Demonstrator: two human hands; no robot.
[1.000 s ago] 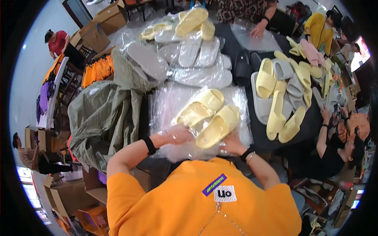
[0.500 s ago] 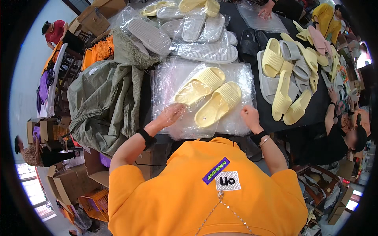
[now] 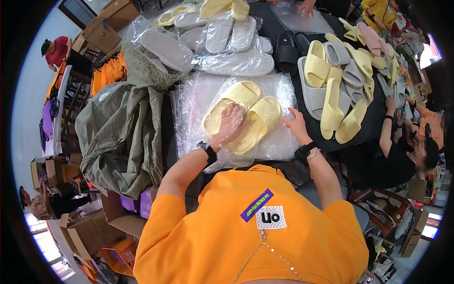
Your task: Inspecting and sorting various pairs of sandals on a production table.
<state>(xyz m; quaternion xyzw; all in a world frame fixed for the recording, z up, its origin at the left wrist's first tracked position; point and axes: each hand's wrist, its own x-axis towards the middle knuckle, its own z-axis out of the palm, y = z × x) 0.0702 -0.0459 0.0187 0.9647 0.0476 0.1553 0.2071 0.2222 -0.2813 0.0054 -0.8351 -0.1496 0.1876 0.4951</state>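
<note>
A pair of pale yellow slippers lies side by side on a stack of clear plastic bags [image 3: 187, 109] in front of me, the left slipper [image 3: 243, 93] and the right slipper [image 3: 266, 112]. Clear film shows around their heel ends; how far it covers them is hard to tell. My left hand [image 3: 230, 124] rests flat across the pair with fingers stretched out, hiding part of both footbeds. At the right edge of the bags, my right hand [image 3: 297, 125] has its fingers apart and slightly bent, with nothing visible in it.
Bagged grey slippers [image 3: 236, 63] lie behind the bags, and loose yellow and grey slippers [image 3: 333, 104] sit to the right. Black slippers [image 3: 286, 52] stand between. A green woven sack [image 3: 120, 132] bulges at left. A co-worker in black [image 3: 402, 146] works at right.
My left hand has moved from the bag's lower left edge onto the slippers and flattened. My right hand has gone from curled to fingers apart, at the bags' right edge.
</note>
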